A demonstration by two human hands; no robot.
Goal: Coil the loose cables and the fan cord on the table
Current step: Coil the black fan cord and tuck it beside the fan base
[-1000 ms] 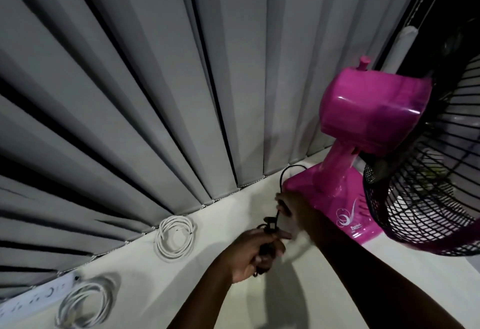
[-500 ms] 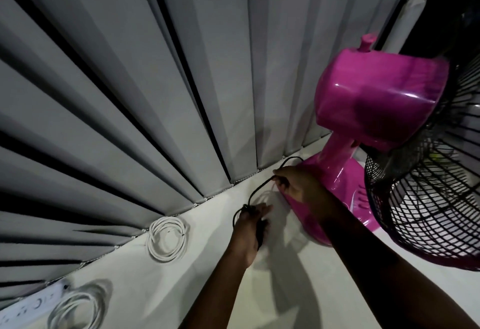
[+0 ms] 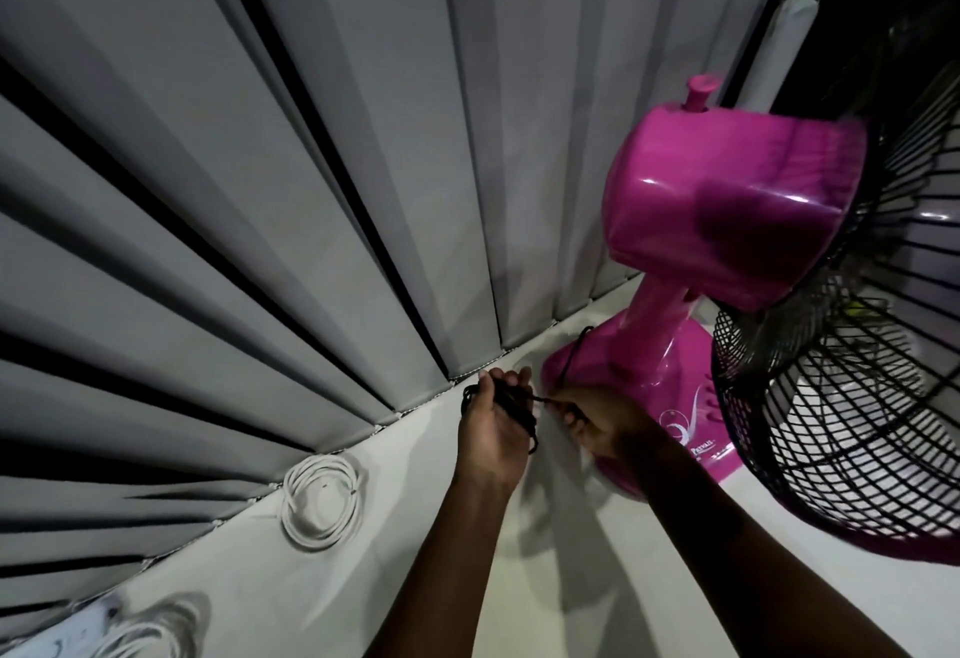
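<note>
Black fan cord (image 3: 511,405) lies looped across the left hand (image 3: 496,423), whose fingers curl round the bundle above the white table (image 3: 545,579). Right hand (image 3: 597,421) pinches the cord just beside the pink fan's base (image 3: 670,371). Two coiled white cables (image 3: 322,499) (image 3: 150,629) rest near the grey blinds (image 3: 260,190)

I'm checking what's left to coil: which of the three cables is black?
The fan cord, gripped in the left hand and pinched by the right hand. The two coils on the table are white.
</note>
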